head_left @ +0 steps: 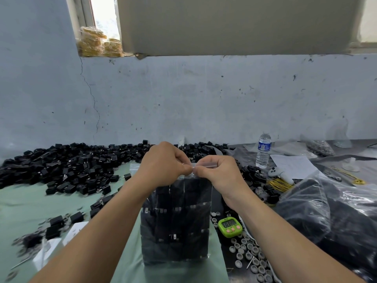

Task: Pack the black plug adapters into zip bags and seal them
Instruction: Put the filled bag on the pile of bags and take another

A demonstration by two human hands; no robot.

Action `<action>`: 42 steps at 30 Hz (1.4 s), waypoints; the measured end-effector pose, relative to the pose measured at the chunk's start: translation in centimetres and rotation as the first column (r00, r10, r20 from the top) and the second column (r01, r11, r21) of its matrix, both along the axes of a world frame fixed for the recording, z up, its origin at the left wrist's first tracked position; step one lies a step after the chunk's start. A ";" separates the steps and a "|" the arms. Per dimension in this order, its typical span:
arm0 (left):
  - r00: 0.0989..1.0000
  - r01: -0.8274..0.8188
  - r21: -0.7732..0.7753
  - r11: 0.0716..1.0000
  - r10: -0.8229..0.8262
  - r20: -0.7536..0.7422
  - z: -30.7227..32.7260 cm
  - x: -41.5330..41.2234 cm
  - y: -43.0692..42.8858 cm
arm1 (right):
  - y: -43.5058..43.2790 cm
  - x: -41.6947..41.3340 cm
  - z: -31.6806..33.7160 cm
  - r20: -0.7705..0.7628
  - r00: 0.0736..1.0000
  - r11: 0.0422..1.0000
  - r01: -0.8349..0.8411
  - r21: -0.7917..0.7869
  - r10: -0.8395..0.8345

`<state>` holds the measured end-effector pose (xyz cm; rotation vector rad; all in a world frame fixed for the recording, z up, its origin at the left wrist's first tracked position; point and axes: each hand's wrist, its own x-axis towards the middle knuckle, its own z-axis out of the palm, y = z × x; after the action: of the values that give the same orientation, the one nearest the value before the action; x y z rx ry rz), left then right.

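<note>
- A clear, glossy zip bag point(176, 221) stands upright at the middle of the table, on a pale green mat point(24, 201). It is packed in neat rows with boxy black plug adapters whose small metal prongs glint through the film.
- Two bare hands meet at the bag's top edge. The left hand point(163, 164) and right hand point(218, 172) each pinch the zip strip between curled thumb and forefinger, with the fingertips nearly touching one another at the strip's centre. The other fingers are tucked in.
- Loose black plug adapters point(71, 166), matte and block-shaped, lie heaped along the far edge against a scuffed grey-blue wall. There are far too many to count, and strays are scattered toward the near left.
- One round lime-green timer point(230, 227) with three buttons sits just right of the bag.
- Small grey cup-shaped caps point(247, 250), dozens of them, are strewn near the timer.
- One clear ribbed water bottle point(263, 151) with a blue label stands at the back right.
- One large crinkled plastic sack point(326, 211) of dark goods slumps at the right.
- A sheet of cardboard point(234, 23) covers most of the window above.
</note>
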<state>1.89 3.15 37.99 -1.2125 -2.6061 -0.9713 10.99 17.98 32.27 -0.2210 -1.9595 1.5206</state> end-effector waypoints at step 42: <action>0.992 -0.108 -0.005 0.994 0.108 0.070 0.3 0.1 -1.3 | -1.6 0.7 3.4 0.184 0.967 0.901 0.083 0.426 -0.176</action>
<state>1.95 1.88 38.31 -1.0438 -2.6938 -1.0095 11.68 16.34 35.63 -0.3390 -2.3391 0.9946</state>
